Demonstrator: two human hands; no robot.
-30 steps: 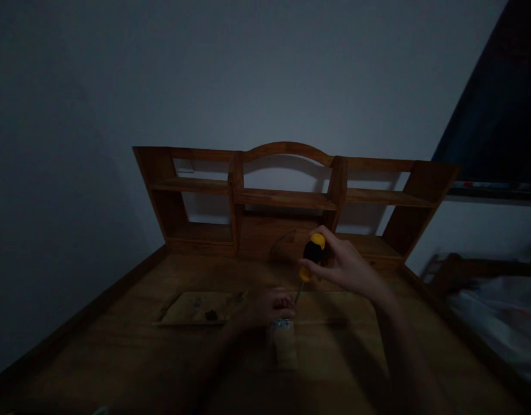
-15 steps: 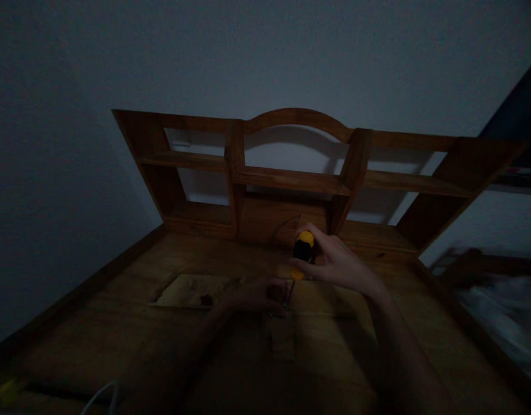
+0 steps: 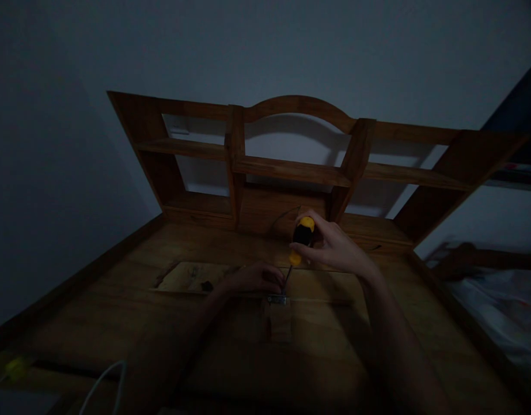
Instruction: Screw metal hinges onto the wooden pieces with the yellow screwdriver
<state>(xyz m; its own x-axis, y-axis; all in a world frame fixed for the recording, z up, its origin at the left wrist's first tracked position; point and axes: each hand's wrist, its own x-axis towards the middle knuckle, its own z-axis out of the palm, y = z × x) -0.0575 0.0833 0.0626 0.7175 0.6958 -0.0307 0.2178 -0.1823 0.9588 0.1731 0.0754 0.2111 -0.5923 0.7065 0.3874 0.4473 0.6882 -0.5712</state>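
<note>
My right hand (image 3: 330, 249) is wrapped round the black and yellow handle of a screwdriver (image 3: 300, 237), held nearly upright. Its thin shaft runs down to a small metal fitting (image 3: 277, 299) on a wooden block (image 3: 276, 321) on the desk. My left hand (image 3: 255, 278) rests with curled fingers right beside the shaft's tip, steadying the fitting. The room is very dim.
A wooden desk (image 3: 118, 323) carries an open shelf unit (image 3: 291, 167) along the back wall. A shallow rectangular recess (image 3: 192, 278) lies left of my hands. A white cable (image 3: 102, 380) and a yellow item (image 3: 15, 368) sit at the near left. Bedding (image 3: 503, 311) shows at the right.
The view has tipped down and moved closer. My right hand lowered the screwdriver slightly toward the fitting; my left hand stays by the tip.
</note>
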